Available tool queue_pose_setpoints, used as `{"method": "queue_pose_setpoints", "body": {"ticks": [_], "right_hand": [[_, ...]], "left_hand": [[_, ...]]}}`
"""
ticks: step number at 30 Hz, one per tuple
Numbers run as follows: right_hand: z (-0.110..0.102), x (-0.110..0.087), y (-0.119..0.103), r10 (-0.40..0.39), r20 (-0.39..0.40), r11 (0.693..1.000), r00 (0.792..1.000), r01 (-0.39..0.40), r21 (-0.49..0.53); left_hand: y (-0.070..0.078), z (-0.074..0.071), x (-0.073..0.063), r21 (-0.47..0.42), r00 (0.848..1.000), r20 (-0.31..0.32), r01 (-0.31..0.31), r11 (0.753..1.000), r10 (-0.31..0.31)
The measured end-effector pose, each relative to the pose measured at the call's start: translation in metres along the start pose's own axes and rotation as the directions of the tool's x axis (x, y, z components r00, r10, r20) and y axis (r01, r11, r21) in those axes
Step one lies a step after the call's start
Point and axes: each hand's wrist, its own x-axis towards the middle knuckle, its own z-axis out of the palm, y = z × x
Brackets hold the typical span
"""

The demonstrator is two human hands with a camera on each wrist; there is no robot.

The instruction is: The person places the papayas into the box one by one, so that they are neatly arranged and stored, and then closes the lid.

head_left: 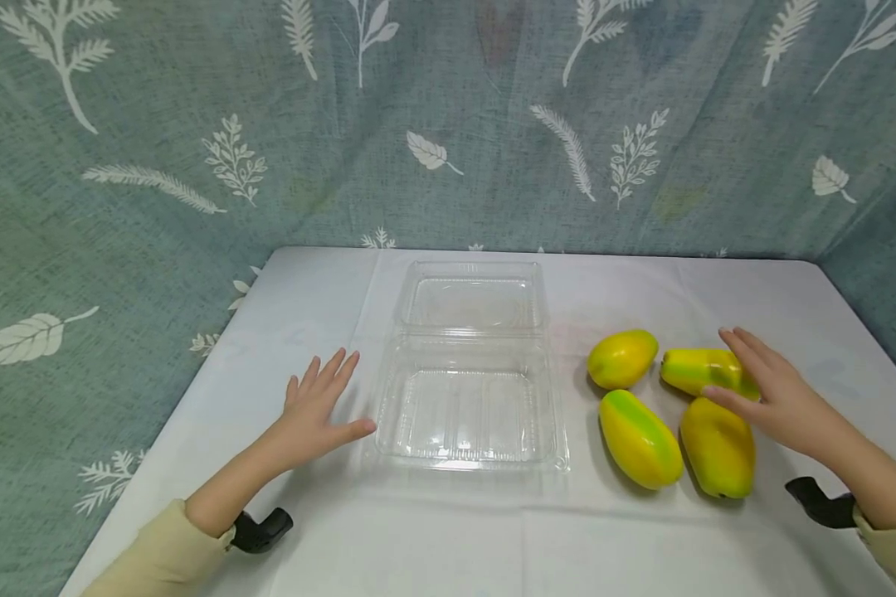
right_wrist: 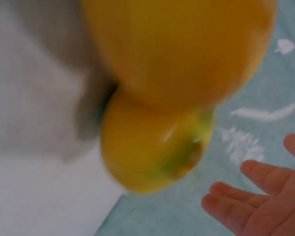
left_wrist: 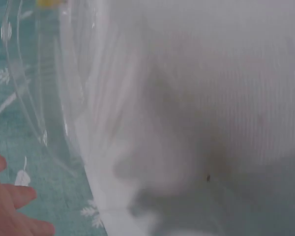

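Observation:
A clear plastic clamshell box (head_left: 466, 414) lies opened out in the middle of the table, its lid (head_left: 472, 303) folded back toward the curtain. Beside its left edge hovers my left hand (head_left: 314, 427), fingers spread and holding nothing. Right of the box sit several yellow-green papaya-like fruits: a rounded one (head_left: 623, 359), a slimmer one (head_left: 694, 370), a green-striped one (head_left: 640, 439) and a plump one (head_left: 719, 452). Over the slimmer and plump fruits is my right hand (head_left: 784, 402), fingers extended, partly covering the slimmer one; in the right wrist view its fingers (right_wrist: 231, 209) stand apart from the fruit.
A white cloth covers the table (head_left: 418, 547). A green curtain (head_left: 448, 124) with white leaf prints hangs behind and along the sides. Black wrist mounts (head_left: 263, 531) show at both sleeves.

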Motion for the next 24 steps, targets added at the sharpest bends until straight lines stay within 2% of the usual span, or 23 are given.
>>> {"method": "queue_pose_setpoints", "body": {"ticks": [5, 10, 14, 19, 24], "right_hand": [[0.006, 0.0, -0.019, -0.011, 0.038, 0.999, 0.999, 0.009, 0.052], [0.014, 0.0, -0.036, -0.035, 0.046, 0.999, 0.998, 0.035, 0.006], [0.021, -0.003, -0.047, -0.066, 0.05, 0.998, 0.997, 0.067, -0.022], [0.031, -0.008, -0.058, -0.121, 0.016, 0.992, 0.992, 0.122, -0.033], [0.04, -0.01, -0.066, -0.103, 0.024, 0.993, 0.994, 0.104, -0.053]], "left_hand": [[0.007, 0.012, -0.004, -0.038, 0.999, -0.013, -0.049, 0.998, 0.049], [0.013, 0.019, -0.006, -0.074, 0.997, -0.014, -0.072, 0.995, 0.072], [0.017, 0.02, -0.006, -0.108, 0.998, -0.009, -0.057, 0.992, 0.057], [0.02, 0.021, -0.008, -0.15, 1.0, 0.007, -0.02, 0.989, 0.021], [0.02, 0.023, -0.01, -0.227, 0.999, 0.039, 0.03, 0.973, -0.022]]}}
